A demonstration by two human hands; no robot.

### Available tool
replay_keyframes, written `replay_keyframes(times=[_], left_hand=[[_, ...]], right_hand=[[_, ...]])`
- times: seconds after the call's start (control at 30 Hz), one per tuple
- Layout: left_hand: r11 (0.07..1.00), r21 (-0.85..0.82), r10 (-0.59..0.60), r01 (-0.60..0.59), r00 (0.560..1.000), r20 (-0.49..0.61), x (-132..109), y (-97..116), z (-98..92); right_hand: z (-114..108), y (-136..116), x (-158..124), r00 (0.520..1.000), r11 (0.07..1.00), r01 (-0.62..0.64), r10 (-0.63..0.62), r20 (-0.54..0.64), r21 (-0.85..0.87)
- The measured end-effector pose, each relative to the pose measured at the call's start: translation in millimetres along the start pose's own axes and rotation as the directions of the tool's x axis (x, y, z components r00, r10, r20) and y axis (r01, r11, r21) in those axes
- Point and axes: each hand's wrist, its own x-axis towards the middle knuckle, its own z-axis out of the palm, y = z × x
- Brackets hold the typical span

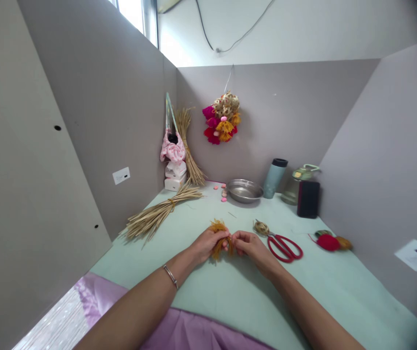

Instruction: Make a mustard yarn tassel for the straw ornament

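Note:
My left hand [208,242] is closed around a mustard-yellow yarn tassel [217,253], whose loose strands stick out above and below the fingers. Right beside it, my right hand [247,243] is pinched at the tassel's right edge; whatever lies between its fingertips is too small to make out. Just right of that hand, red-handled scissors [284,247] lie on the table, a small woven straw ball [261,227] by their blades. A thin needle-like sliver [232,215] rests on the cloth beyond my hands.
A straw bundle [157,214] lies at left. Toward the back stand a steel bowl [244,190], pink beads [224,193], a blue tumbler [275,179], a green bottle [291,190] and a black phone-like slab [308,200]. Red yarn [328,242] sits at right; a pompom ornament [223,119] hangs behind.

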Motion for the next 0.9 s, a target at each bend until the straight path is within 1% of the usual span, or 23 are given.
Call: replay_keyframes(times=[0.27, 0.47, 0.7, 0.83, 0.9], left_hand=[[0.999, -0.037, 0.031, -0.029, 0.998, 0.048, -0.7, 0.5, -1.8], [0.997, -0.040, 0.062, -0.062, 0.998, -0.002, 2.5, -2.4, -2.6], [0.996, -0.068, 0.063, -0.058, 0.996, 0.061, 1.4, -1.4, -2.3], [0.994, -0.071, 0.087, -0.081, 0.993, 0.075, 0.1, 1.3, -3.2], [0.994, -0.060, 0.089, -0.086, 0.994, 0.064, 0.5, 0.9, -3.5]], right_hand=[[0.8, -2.6, -1.6, 0.998, 0.999, 0.028, -0.029, 0.047, 0.020], [-1.8, 2.0, -0.2, 1.000, 1.000, 0.017, -0.017, -0.017, 0.020], [-0.5, 1.4, -0.3, 1.000, 0.999, 0.019, -0.019, 0.015, 0.035], [0.0, 1.5, -0.3, 1.000, 0.999, 0.024, -0.025, 0.014, 0.043], [-0.5, 2.6, 0.1, 1.000, 0.998, 0.027, -0.027, -0.003, 0.048]])
